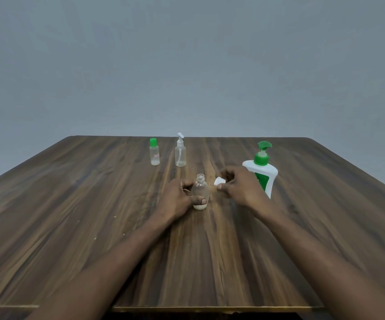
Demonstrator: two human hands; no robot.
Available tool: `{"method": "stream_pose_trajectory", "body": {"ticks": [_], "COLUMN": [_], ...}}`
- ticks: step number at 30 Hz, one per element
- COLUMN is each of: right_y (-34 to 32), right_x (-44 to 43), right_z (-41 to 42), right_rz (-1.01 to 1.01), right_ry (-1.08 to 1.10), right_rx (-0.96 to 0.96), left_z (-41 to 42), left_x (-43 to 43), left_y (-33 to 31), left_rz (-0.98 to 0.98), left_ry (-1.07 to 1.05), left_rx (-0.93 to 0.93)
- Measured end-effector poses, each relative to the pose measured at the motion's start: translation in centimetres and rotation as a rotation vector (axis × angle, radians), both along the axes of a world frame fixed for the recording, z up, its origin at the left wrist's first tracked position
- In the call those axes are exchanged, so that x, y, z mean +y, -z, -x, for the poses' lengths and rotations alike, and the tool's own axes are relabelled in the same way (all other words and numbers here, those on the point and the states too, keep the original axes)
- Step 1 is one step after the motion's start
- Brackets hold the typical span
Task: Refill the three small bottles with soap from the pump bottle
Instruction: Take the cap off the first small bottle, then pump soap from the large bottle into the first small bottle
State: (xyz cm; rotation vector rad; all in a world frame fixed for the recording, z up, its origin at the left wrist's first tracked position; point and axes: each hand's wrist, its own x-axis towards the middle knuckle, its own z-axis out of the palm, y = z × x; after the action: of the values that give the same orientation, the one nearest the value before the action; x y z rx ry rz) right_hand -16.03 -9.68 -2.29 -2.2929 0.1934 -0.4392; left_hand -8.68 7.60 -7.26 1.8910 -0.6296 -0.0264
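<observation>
A small clear round bottle (200, 189) stands uncapped in the middle of the wooden table (94, 215), with a thin layer of white soap at its bottom. My left hand (178, 198) grips it from the left, thumb across its lower front. My right hand (239, 184) pinches the bottle's white cap (219, 181) just right of the neck. The white pump bottle with a green pump (262, 168) stands right behind my right hand. Farther back stand a small clear bottle with a green cap (154, 152) and a small clear spray bottle (180, 151).
The table's far edge meets a plain grey wall. Its near edge runs along the bottom of the view, with a dark gap below it.
</observation>
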Motion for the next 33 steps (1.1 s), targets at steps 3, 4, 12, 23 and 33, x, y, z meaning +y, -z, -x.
{"method": "stream_pose_trajectory", "body": {"ticks": [3, 4, 12, 23, 33], "right_y": [1.3, 1.6, 0.1, -0.6, 1.4], "right_x": [0.9, 1.3, 3.8, -4.0, -7.9], "right_z": [-0.9, -1.1, -0.8, 5.3, 2.2], "right_rz": [0.295, 0.35, 0.583, 0.409, 0.18], "right_ry": [0.033, 0.045, -0.018, 0.483, 0.11], "right_rx": [0.054, 0.077, 0.239, -0.338, -0.311], "left_z": [0.1, 0.1, 0.2, 0.6, 1.4], "left_x": [0.0, 0.0, 0.1, 0.6, 0.1], "left_y": [0.1, 0.1, -0.2, -0.4, -0.7], "left_rz": [0.007, 0.005, -0.053, -0.107, -0.094], "left_ry": [-0.015, -0.018, -0.026, -0.037, -0.077], "left_rx": [0.008, 0.014, 0.013, -0.018, 0.014]}}
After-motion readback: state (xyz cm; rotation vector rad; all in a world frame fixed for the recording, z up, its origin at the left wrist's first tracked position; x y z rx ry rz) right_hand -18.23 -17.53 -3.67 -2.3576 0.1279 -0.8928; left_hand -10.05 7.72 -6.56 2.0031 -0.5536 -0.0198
